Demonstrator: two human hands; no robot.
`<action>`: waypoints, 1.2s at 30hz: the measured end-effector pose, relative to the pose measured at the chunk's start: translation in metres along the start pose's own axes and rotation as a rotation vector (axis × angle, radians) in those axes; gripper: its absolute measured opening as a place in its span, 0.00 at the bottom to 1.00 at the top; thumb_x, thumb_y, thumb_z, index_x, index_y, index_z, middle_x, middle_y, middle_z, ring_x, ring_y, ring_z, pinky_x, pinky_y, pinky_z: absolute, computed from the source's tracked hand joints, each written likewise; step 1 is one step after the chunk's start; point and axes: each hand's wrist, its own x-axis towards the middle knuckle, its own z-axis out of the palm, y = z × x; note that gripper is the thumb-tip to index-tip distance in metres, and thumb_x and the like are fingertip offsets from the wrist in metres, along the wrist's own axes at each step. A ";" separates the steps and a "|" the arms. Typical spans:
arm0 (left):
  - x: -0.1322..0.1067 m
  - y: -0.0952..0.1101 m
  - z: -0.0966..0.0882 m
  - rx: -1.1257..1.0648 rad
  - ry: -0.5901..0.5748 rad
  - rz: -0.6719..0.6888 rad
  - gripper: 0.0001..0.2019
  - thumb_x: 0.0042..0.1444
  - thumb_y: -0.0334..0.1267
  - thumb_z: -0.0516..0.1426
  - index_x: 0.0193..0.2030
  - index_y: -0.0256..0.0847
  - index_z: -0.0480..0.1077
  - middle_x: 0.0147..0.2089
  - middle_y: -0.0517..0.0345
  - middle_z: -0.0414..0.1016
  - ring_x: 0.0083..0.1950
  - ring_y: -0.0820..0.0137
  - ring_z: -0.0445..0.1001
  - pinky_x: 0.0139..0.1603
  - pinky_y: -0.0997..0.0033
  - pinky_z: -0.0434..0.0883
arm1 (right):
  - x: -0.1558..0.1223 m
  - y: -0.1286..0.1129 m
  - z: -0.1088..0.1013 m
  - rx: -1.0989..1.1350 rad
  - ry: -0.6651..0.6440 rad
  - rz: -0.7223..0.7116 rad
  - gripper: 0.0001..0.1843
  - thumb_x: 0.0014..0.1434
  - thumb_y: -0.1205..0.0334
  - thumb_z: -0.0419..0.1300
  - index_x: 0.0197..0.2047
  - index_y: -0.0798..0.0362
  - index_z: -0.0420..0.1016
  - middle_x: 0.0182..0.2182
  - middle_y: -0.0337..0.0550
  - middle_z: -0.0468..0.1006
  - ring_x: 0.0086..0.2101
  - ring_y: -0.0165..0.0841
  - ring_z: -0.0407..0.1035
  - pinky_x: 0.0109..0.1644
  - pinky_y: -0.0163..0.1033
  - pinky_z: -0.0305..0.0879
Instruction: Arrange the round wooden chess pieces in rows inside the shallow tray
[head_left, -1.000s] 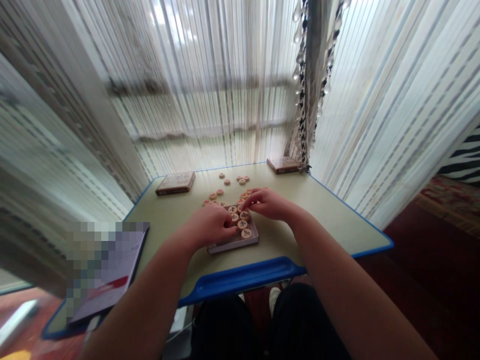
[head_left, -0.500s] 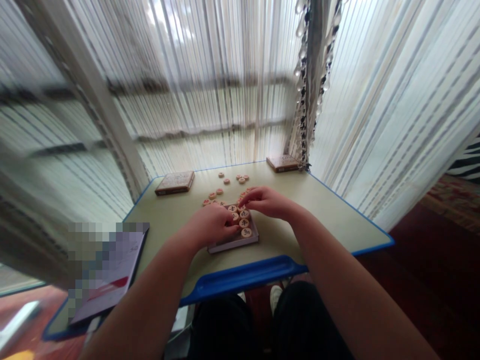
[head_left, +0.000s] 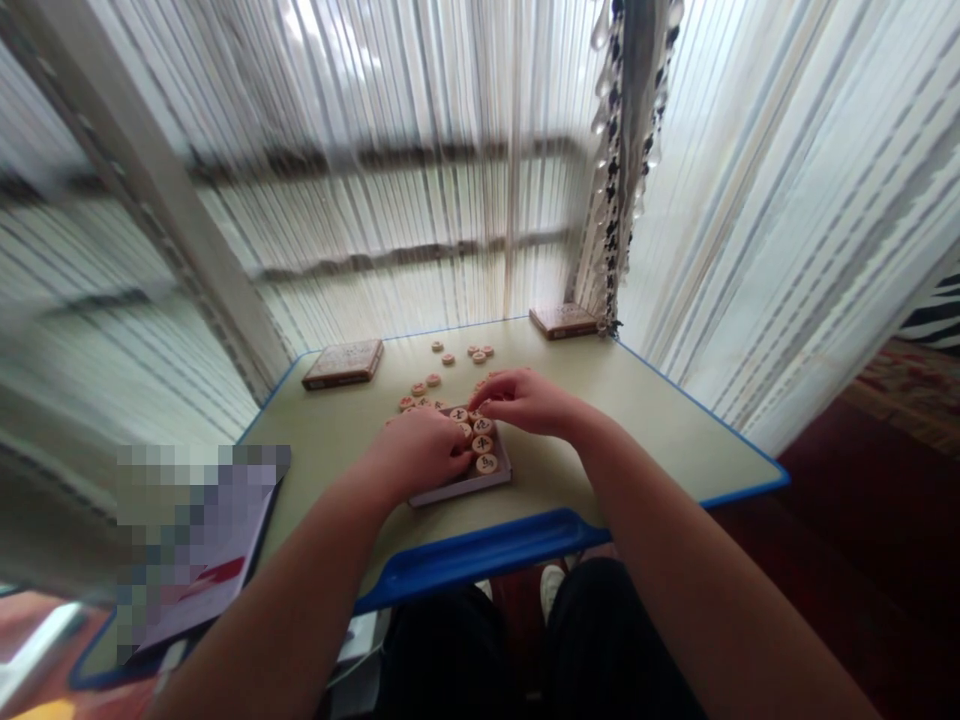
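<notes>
A shallow box (head_left: 460, 491) lies near the front of the table, holding round wooden Chinese chess pieces (head_left: 487, 463) with dark characters, set in rows. My left hand (head_left: 424, 447) rests over the box's left side, fingers curled down and thumb among the pieces; what lies under the fingers is hidden. From the right, my right hand (head_left: 517, 402) reaches to the box's far edge, its fingertips closed on a piece there that is mostly covered. Beyond the box, loose pieces with red marks (head_left: 418, 388) are scattered on the table.
Two flat printed boxes, one at the back left (head_left: 343, 363) and one at the back right (head_left: 564, 320), lie on the blue-edged table (head_left: 637, 430). A tablet-like device (head_left: 217, 560), partly blurred out, is at the left. String curtains (head_left: 420, 200) hang behind. A blue trough (head_left: 484, 555) lines the front edge.
The view has shifted slightly, so the table and boxes sit a little further left. Both hands stay at the box, with only slight finger movement.
</notes>
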 end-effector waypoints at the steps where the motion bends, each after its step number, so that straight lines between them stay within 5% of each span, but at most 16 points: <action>1: 0.000 0.000 0.001 0.005 0.001 0.006 0.15 0.49 0.44 0.50 0.21 0.42 0.72 0.21 0.57 0.68 0.23 0.72 0.60 0.26 0.71 0.52 | 0.000 0.000 0.000 -0.006 -0.003 -0.004 0.11 0.49 0.68 0.54 0.34 0.57 0.77 0.30 0.41 0.74 0.29 0.26 0.63 0.34 0.32 0.58; 22: 0.003 0.004 0.000 -0.014 -0.012 0.015 0.16 0.52 0.45 0.48 0.22 0.42 0.72 0.23 0.57 0.71 0.25 0.72 0.64 0.27 0.72 0.55 | 0.001 -0.003 0.001 -0.008 0.002 -0.012 0.10 0.49 0.68 0.55 0.33 0.57 0.77 0.27 0.40 0.73 0.28 0.26 0.63 0.33 0.32 0.57; 28: -0.001 -0.002 -0.008 -0.170 -0.018 -0.001 0.17 0.50 0.47 0.50 0.18 0.39 0.68 0.17 0.61 0.65 0.20 0.76 0.58 0.24 0.74 0.53 | 0.007 0.014 0.005 0.080 0.201 0.108 0.15 0.51 0.61 0.54 0.42 0.56 0.73 0.23 0.37 0.68 0.24 0.25 0.60 0.28 0.32 0.57; 31: -0.002 -0.011 -0.011 -0.314 0.091 -0.109 0.19 0.51 0.47 0.49 0.18 0.37 0.68 0.17 0.62 0.64 0.20 0.78 0.58 0.23 0.76 0.53 | 0.010 0.026 0.005 0.024 0.317 0.192 0.20 0.53 0.59 0.53 0.48 0.56 0.68 0.23 0.37 0.68 0.24 0.26 0.61 0.30 0.33 0.58; 36: 0.003 -0.033 0.000 -0.407 0.493 -0.420 0.19 0.52 0.48 0.48 0.24 0.36 0.70 0.20 0.60 0.68 0.23 0.75 0.62 0.26 0.75 0.57 | 0.013 0.040 0.006 -0.321 0.481 0.218 0.17 0.53 0.61 0.52 0.46 0.56 0.70 0.31 0.44 0.70 0.33 0.31 0.63 0.41 0.37 0.59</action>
